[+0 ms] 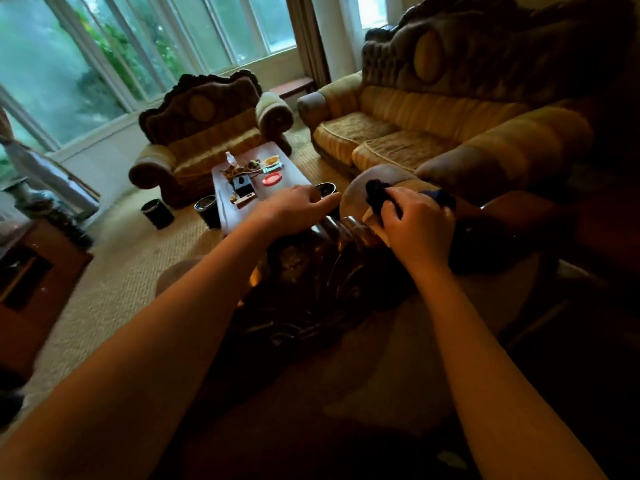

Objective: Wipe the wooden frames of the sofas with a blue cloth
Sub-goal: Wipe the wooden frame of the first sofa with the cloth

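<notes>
My right hand (417, 230) grips a dark blue cloth (377, 197) bunched against the rounded arm end of the sofa right in front of me. Part of the cloth sticks out behind the hand. The carved dark wooden frame (322, 271) of this sofa runs down below both hands. My left hand (298, 209) reaches forward with fingers stretched out, resting on the top of that carved frame. A yellow striped sofa (415, 126) with a dark carved back stands at the right. A matching armchair (207, 133) stands by the window.
A low coffee table (287, 174) with a bottle, boxes and small items stands in the middle of the carpet. Dark round bins (157, 213) (207, 211) sit on the floor beside it. A wooden cabinet (38, 278) and a vase (27, 199) are at the left. Large windows fill the back wall.
</notes>
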### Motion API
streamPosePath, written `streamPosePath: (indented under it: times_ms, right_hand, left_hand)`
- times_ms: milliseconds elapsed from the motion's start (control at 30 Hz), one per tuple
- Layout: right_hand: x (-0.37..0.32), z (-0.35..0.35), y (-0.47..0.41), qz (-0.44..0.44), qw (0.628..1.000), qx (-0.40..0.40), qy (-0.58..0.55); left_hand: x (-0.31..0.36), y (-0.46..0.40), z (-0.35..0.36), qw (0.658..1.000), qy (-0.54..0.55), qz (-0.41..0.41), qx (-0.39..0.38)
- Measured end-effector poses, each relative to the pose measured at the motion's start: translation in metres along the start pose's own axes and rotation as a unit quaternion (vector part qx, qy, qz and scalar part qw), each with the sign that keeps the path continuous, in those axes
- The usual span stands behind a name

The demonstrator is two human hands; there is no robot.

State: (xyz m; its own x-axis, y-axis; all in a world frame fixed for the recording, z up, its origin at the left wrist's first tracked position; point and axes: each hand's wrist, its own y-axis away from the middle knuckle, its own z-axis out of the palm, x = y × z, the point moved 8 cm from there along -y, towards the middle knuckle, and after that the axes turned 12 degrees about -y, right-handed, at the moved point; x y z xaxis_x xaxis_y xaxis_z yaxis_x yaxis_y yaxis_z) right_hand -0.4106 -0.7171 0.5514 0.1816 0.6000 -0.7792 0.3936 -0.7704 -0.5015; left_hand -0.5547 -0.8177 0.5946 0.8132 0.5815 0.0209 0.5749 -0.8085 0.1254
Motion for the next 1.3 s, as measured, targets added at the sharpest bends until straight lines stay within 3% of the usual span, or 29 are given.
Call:
streamPosePath:
  times_ms: [133,233,467,767,1100,1300]
  right_hand:
    - [0.030,-0.014,0.054,-0.006,0.962,0.187,-0.199]
    - [0.037,0.011,0.096,0.051,0.933,0.244,-0.259]
    - [0.023,0.056,0.146,0.092,0.927,0.213,-0.295]
    - [0.041,0.024,0.106,0.087,0.911,0.256,-0.311]
    - [0.026,0.057,0.154,0.115,0.911,0.241,-0.314]
    - [0.089,0.006,0.101,0.289,0.840,0.317,-0.332]
  left_hand:
    - [0.014,0.007,-0.012,0.993,-0.024,0.076,0.089]
    - [0.025,0.011,-0.014,0.985,-0.045,0.122,0.113]
    - [0.036,0.011,-0.009,0.978,-0.109,0.155,0.085]
    - [0.029,0.001,-0.012,0.980,-0.069,0.155,0.106]
    - [0.033,0.003,-0.007,0.978,-0.091,0.168,0.081]
    - [0.032,0.002,-0.005,0.978,-0.089,0.168,0.080]
